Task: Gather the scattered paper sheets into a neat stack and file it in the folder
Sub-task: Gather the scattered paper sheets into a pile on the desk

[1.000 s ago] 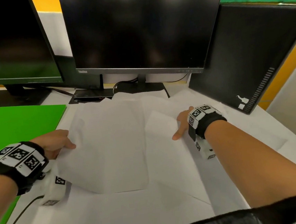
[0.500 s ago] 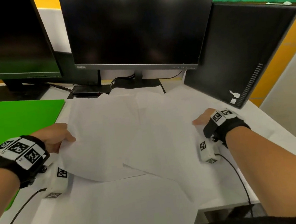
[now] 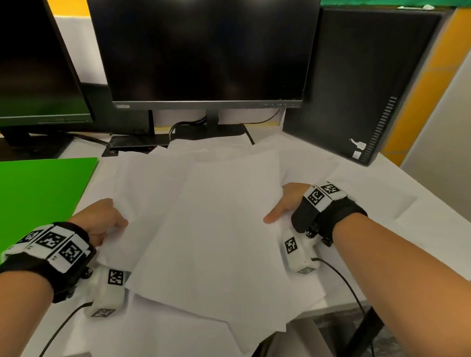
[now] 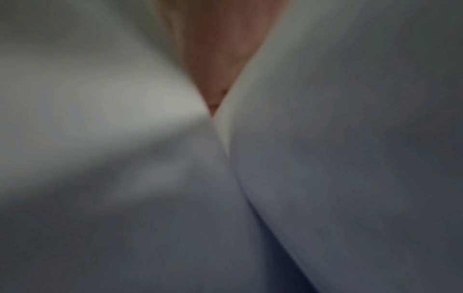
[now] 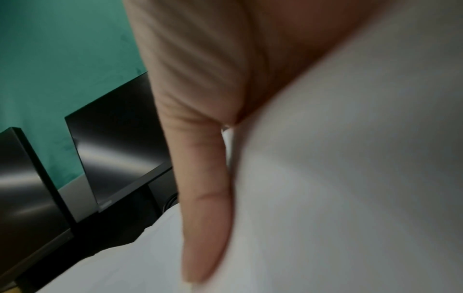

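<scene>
Head view: hands (image 3: 103,220) (image 3: 285,202) at opposite edges of paper sheets (image 3: 218,223)

Blurred white paper sheets (image 4: 350,158) fill almost the whole left wrist view, dim and greyish. Two sheet surfaces meet along a curved seam that runs from the middle of the frame down toward the bottom right. Above where they meet, a narrow wedge of the left hand (image 4: 223,49) shows between them, tapering downward to a point. How its fingers lie cannot be told.
</scene>
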Action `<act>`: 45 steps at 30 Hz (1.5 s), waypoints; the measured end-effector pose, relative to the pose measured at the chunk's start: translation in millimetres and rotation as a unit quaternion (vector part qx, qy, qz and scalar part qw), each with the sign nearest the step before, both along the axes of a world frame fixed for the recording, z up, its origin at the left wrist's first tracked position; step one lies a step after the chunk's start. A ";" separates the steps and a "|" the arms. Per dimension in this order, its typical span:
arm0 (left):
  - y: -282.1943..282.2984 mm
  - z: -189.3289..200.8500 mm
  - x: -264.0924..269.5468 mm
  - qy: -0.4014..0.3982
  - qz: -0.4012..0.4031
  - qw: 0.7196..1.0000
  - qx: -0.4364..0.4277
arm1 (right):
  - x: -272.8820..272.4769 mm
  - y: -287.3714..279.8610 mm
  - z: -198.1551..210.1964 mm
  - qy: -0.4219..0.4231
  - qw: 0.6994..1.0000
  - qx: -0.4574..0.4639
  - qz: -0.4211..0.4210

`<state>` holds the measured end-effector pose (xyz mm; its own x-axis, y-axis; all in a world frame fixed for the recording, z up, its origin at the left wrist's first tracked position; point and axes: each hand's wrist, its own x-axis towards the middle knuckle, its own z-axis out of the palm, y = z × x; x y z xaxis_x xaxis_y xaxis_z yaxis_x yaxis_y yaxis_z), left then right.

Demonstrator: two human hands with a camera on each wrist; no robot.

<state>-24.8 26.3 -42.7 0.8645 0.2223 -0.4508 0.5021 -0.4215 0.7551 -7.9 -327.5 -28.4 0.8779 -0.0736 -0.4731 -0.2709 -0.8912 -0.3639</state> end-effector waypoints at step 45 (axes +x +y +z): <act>-51.0 5.1 -11.7 -0.082 -0.019 0.959 -0.272 | -12.1 -13.5 -3.5 -0.262 0.834 0.329 -0.357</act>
<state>-36.5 -24.7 -37.6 0.9363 -0.0403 -0.3488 0.3504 0.0417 0.9357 -20.0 -341.0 -31.9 0.8199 -0.5429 -0.1817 -0.2968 -0.1317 -0.9458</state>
